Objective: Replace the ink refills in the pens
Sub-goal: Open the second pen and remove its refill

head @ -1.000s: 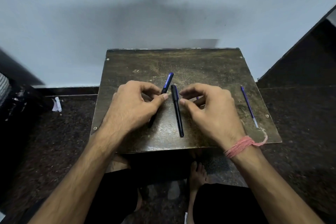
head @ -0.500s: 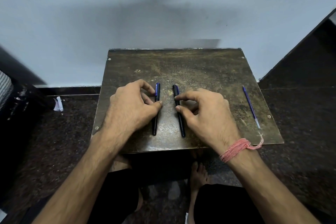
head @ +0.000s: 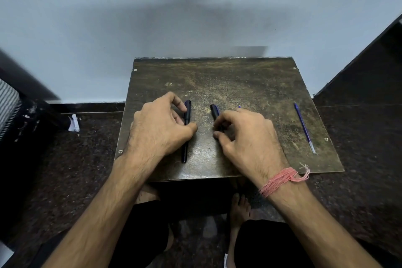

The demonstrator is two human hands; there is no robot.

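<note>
Two dark pens lie on a worn brown board (head: 250, 80). My left hand (head: 158, 128) pinches the left pen (head: 186, 137) between thumb and forefinger; the pen lies flat, pointing away from me. My right hand (head: 245, 137) grips the right pen (head: 215, 111), whose far end shows above my fingers while the rest is hidden under the hand. A loose blue ink refill (head: 304, 128) lies alone near the board's right edge. A small blue tip (head: 239, 106) peeks out behind my right hand.
The board rests low over a dark speckled floor (head: 359, 148), with a pale wall behind it. My bare feet (head: 239, 204) are under the board's near edge. A scrap of white paper (head: 74, 123) lies on the floor to the left.
The left pen went from tilted to lying straight, parallel to the right pen. My right hand has closed further over the right pen, covering its near part. Both hands slid slightly toward me.
</note>
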